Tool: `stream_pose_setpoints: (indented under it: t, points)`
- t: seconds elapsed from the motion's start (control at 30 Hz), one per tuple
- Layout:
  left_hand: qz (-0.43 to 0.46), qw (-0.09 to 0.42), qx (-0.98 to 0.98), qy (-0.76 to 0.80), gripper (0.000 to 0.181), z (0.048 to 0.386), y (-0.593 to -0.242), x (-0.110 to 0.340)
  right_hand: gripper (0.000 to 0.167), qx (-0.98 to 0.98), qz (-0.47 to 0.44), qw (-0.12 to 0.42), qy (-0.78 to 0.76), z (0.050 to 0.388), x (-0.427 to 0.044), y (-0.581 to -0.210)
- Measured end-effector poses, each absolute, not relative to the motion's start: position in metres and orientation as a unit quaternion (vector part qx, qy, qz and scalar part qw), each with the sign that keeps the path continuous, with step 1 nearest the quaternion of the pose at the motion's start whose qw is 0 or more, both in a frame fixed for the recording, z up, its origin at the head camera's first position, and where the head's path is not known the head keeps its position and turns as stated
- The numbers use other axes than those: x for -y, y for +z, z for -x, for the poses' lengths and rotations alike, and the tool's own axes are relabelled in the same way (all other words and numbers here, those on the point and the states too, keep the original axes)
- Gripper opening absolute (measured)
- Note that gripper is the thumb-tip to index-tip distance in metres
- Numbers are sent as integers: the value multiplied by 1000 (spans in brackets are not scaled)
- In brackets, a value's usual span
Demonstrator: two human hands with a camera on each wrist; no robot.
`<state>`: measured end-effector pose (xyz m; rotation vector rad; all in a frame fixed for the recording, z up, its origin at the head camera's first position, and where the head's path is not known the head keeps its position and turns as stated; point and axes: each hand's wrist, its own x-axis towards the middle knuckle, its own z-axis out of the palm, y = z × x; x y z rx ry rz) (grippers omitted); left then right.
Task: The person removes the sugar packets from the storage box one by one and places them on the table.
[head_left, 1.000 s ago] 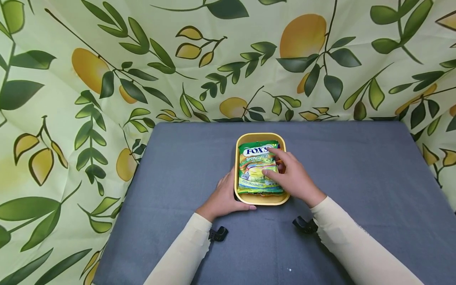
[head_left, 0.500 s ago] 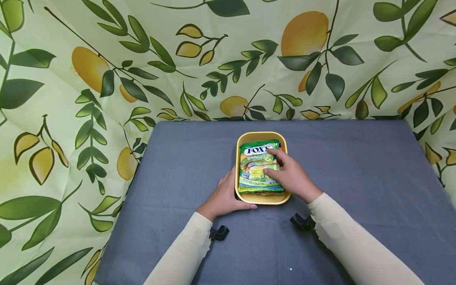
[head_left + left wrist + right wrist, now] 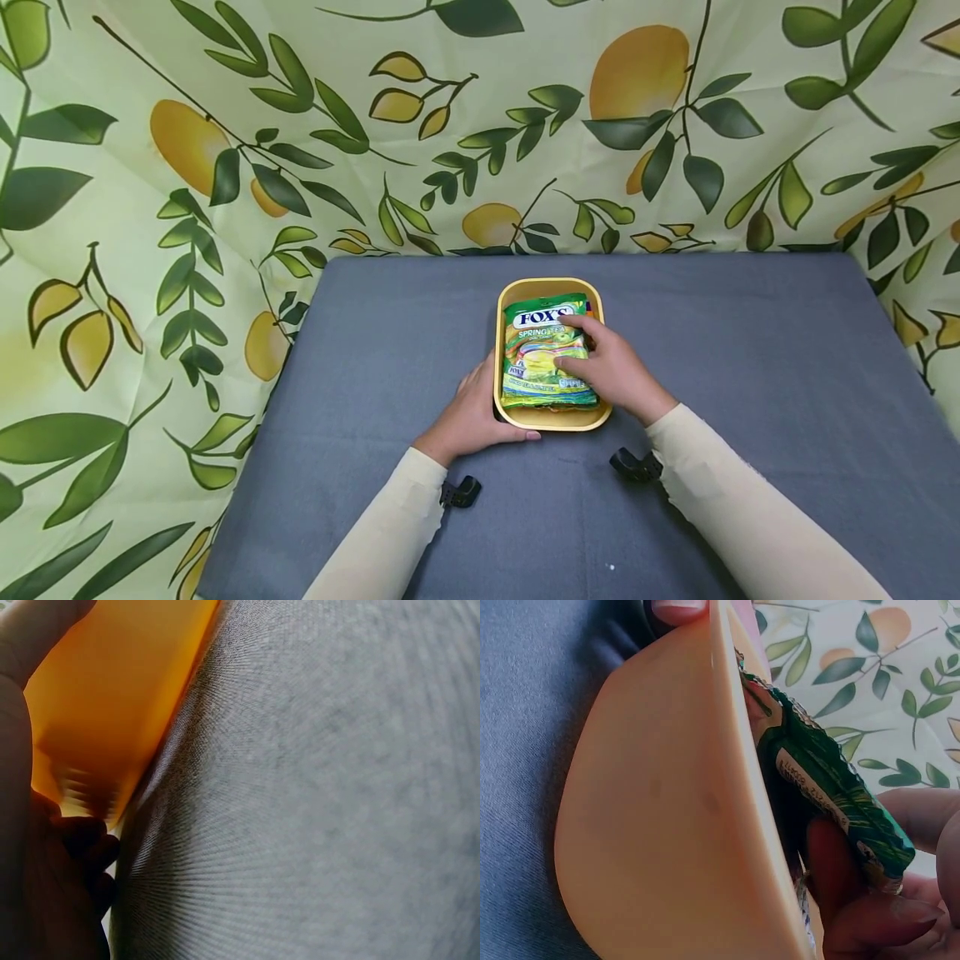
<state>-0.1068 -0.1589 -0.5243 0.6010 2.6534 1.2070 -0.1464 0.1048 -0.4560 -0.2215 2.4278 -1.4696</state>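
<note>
A green Fox's Spring Tea candy bag (image 3: 536, 346) lies in a yellow rounded rectangular tub (image 3: 551, 422), near the middle of the table. My left hand (image 3: 467, 421) holds the tub at its near left corner, thumb along the front wall and fingers on the left side. Inside the right part of the tub, my right hand (image 3: 626, 375) grips the bag's right edge. In the right wrist view that edge of the bag (image 3: 832, 780) is raised, with a finger beneath it. Part of another wrapper peeks out at the bag's upper right; what lies underneath is mostly hidden.
Grey-blue cloth (image 3: 750, 358) covers the table around the tub. Behind and to the sides hangs a curtain (image 3: 420, 183) printed with fruit and leaves. Black wrist mounts (image 3: 636, 465) stick out below both sleeves, near the tabletop.
Both hands keep their places on the tub and the bag. The right wrist has shifted very slightly left; otherwise the scene looks the same.
</note>
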Motion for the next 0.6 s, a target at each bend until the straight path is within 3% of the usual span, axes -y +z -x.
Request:
stream_pose_setpoints:
  t: [0.6]
  points:
    - [-199, 79, -888, 408, 143, 107, -524, 158, 61, -796, 66, 114, -590, 142, -108, -461]
